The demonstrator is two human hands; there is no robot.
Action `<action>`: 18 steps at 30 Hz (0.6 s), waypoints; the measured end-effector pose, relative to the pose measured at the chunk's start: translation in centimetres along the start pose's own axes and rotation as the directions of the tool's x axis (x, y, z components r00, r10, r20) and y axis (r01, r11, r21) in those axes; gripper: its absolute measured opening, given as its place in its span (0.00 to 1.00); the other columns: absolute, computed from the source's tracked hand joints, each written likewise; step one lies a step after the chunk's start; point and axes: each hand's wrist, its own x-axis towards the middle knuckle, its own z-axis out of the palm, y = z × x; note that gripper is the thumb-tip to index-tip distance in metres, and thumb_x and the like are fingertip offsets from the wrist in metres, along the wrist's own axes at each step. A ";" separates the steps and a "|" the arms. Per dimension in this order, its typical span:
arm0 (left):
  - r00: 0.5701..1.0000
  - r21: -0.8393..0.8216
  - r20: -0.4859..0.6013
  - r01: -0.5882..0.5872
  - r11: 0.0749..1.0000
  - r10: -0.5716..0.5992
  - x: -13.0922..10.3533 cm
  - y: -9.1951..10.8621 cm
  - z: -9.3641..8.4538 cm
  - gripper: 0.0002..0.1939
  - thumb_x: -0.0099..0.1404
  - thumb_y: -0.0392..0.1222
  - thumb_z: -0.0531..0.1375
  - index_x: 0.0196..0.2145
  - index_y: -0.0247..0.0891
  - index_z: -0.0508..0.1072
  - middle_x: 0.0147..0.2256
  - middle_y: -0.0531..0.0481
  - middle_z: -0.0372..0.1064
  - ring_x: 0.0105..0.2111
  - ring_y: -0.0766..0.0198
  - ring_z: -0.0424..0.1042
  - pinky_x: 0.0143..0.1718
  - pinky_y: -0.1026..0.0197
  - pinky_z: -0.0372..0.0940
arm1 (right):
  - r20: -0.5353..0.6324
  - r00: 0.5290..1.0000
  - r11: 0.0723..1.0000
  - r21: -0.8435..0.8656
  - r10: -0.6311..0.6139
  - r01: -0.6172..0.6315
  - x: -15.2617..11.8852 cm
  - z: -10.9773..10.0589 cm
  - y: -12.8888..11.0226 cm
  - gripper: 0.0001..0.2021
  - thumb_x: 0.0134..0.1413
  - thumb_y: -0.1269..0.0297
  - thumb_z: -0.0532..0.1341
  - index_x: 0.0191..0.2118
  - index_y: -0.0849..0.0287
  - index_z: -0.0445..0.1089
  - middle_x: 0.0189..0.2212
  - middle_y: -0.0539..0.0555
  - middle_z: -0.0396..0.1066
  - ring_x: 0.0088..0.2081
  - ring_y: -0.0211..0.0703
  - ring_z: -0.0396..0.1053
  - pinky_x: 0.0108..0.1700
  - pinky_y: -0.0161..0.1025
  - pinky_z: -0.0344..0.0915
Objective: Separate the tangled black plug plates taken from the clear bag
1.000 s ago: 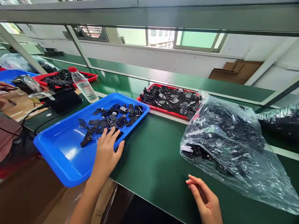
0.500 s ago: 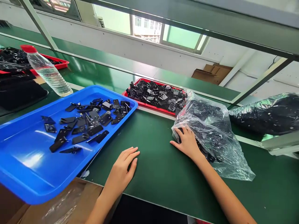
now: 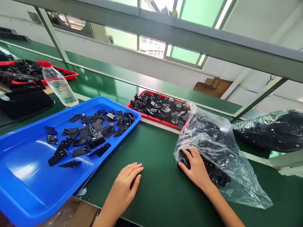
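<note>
My left hand (image 3: 126, 186) lies on the green tabletop beside the blue tray, fingers stretched out and holding nothing. At the mouth of a clear plastic bag (image 3: 213, 135), my right hand (image 3: 196, 168) reaches over small black plastic parts (image 3: 215, 173). Its thumb and fingers are apart, with the fingertips at the bag's edge against the parts. The bag lies on its side with many more black parts inside. In the blue tray (image 3: 59, 186) to the left, flat black pieces (image 3: 94, 132) lie scattered, mostly toward its right end.
Behind the tabletop (image 3: 153, 151) stands a red tray (image 3: 129, 105) heaped with black parts. A water bottle (image 3: 59, 86) leans by the blue tray, near another red tray (image 3: 73, 75). A filled bag (image 3: 272, 132) lies at right. A metal rail (image 3: 189, 34) crosses above.
The view has tilted upward, so everything sits lower. The bag's mouth gapes wider, showing more black parts around my right hand. My left hand stays on the tabletop.
</note>
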 end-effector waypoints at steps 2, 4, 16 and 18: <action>1.000 0.012 -0.010 -0.009 1.000 0.009 0.0 0.0 0.0 0.13 0.68 0.44 0.53 0.43 0.44 0.76 0.44 0.50 0.76 0.47 0.57 0.73 0.48 0.53 0.71 | 0.004 0.999 0.999 0.000 -0.036 0.036 0.4 0.6 -0.5 0.23 0.58 0.56 0.57 0.58 0.53 0.62 0.59 0.59 0.60 0.62 0.61 0.55 0.57 0.57 0.62; 1.000 0.021 -0.019 -0.005 1.000 0.006 -0.1 0.0 0.0 0.13 0.68 0.43 0.53 0.42 0.44 0.76 0.43 0.50 0.76 0.47 0.57 0.74 0.48 0.53 0.72 | 0.000 0.999 0.998 -0.028 -0.050 0.050 0.8 1.1 -0.7 0.22 0.57 0.57 0.57 0.57 0.53 0.64 0.59 0.59 0.60 0.63 0.63 0.52 0.56 0.58 0.63; 0.999 0.064 -0.030 -0.010 0.998 0.012 -0.1 0.2 -0.1 0.12 0.68 0.43 0.53 0.43 0.44 0.76 0.43 0.50 0.76 0.46 0.57 0.74 0.46 0.56 0.73 | -0.132 0.991 0.996 -0.078 0.019 -0.030 0.7 2.1 3.4 0.20 0.61 0.55 0.53 0.55 0.57 0.67 0.59 0.61 0.61 0.62 0.63 0.54 0.56 0.59 0.61; 0.999 0.087 -0.030 -0.028 0.996 0.031 -0.1 0.1 -0.1 0.13 0.68 0.43 0.53 0.43 0.44 0.76 0.43 0.50 0.76 0.46 0.58 0.74 0.46 0.56 0.73 | -0.141 0.988 0.991 -0.108 0.067 -0.083 1.0 2.3 3.1 0.26 0.59 0.52 0.55 0.60 0.57 0.61 0.62 0.62 0.55 0.63 0.65 0.51 0.56 0.61 0.60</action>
